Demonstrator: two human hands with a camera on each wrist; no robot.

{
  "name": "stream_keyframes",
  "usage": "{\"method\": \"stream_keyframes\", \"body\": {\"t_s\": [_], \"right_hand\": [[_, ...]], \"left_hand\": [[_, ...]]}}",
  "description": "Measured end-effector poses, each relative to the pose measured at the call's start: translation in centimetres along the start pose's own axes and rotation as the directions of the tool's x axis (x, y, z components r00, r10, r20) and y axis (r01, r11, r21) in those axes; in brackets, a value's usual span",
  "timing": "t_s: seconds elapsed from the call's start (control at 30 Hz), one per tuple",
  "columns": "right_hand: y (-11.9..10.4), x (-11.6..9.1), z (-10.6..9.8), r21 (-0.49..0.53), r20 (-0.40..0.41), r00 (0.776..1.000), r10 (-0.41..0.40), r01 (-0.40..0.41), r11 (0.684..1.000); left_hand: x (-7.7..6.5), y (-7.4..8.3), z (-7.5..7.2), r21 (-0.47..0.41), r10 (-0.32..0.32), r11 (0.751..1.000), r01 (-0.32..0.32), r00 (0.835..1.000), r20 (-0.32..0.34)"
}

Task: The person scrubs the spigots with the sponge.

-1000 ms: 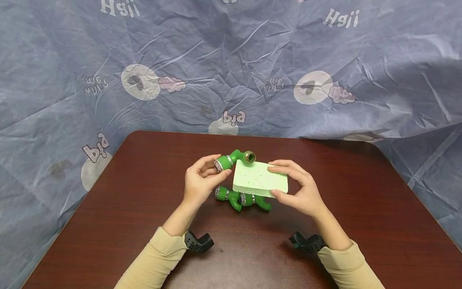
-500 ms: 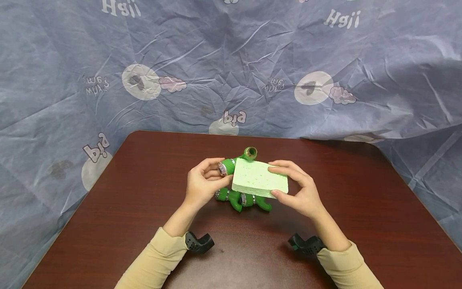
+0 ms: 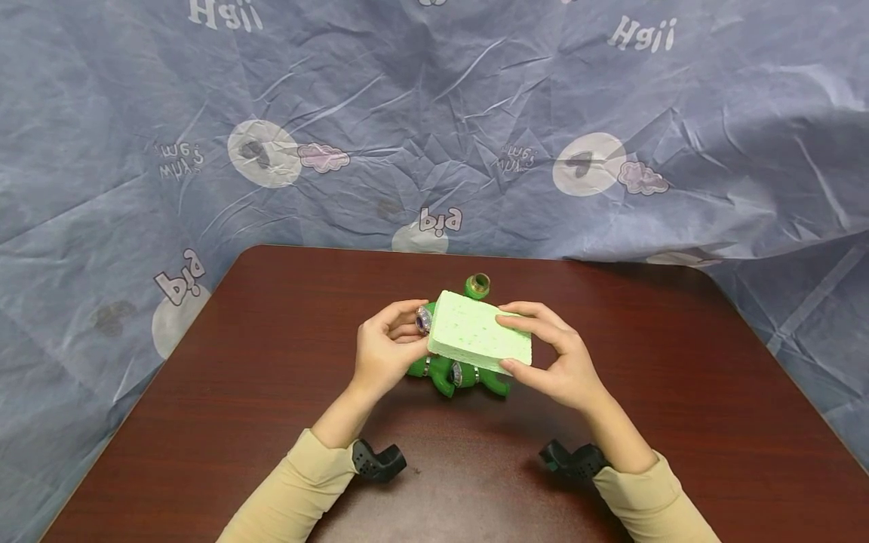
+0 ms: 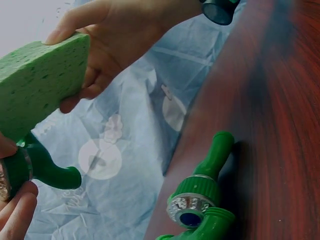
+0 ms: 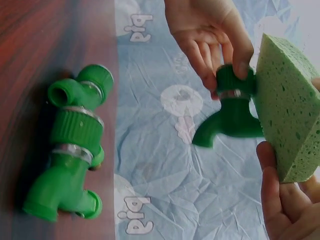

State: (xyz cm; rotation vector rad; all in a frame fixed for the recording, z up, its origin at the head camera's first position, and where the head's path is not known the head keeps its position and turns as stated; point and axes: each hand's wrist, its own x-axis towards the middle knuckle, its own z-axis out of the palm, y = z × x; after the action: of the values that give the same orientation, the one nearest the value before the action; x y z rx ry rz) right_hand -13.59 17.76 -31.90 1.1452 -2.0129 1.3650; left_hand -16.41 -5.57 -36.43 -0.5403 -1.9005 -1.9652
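Observation:
My left hand grips a green tap by its ribbed knob, thumb on the near side and fingers behind. My right hand holds a pale green sponge by its right end, thumb below and fingers over the top. In the head view the sponge covers most of the tap; only its knob end and brass-lined inlet show. From the right wrist, the sponge's broad face is right against the tap's side. Two more green taps, a left one and a right one, lie on the table below.
The dark red-brown wooden table stretches around both arms. A wrinkled blue-grey cloth with printed figures hangs behind its far edge. A black camera mount sits on each wrist, the left one and the right one.
My left hand has moved a little to the right, carrying the tap behind the sponge. The sponge has shifted slightly left and turned a little. The taps on the table stay put.

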Motion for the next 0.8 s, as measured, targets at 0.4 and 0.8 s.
{"method": "stream_keyframes", "body": {"t_s": [0.4, 0.8], "right_hand": [[0.2, -0.02, -0.6, -0.022, -0.016, 1.0, 0.005, -0.005, 1.0], [0.32, 0.02, -0.67, -0.052, -0.022, 1.0, -0.012, 0.01, 0.999]], "left_hand": [[0.49, 0.3, -0.6, -0.035, -0.008, 0.999, 0.007, 0.999, -0.038], [0.42, 0.32, -0.59, -0.119, -0.079, 0.99, 0.078, 0.997, 0.001]]}}
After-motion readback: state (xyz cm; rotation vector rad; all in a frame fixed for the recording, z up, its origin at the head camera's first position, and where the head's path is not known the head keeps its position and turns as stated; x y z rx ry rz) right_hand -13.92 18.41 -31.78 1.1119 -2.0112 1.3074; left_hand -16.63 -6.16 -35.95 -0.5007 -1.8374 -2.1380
